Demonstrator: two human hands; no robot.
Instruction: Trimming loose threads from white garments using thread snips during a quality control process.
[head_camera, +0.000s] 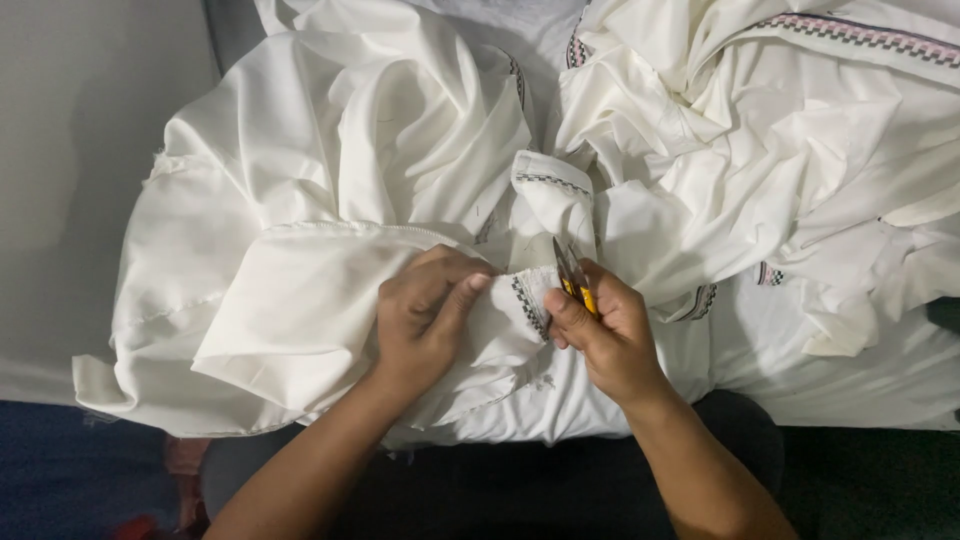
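Observation:
A large heap of white cloth (330, 180) with dark patterned trim lies across my lap and the surface ahead. My left hand (425, 310) pinches a fold of this cloth next to a strip of dark embroidered trim (527, 305). My right hand (605, 335) grips small yellow-handled thread snips (572, 272), blades pointing up and away, just right of that trim. The two hands sit close together, the trimmed edge held between them.
More white cloth with a pink and dark patterned band (850, 35) is piled at the upper right. A grey surface (90, 150) shows at the left. Dark floor and a bit of red (140, 525) lie at the lower left.

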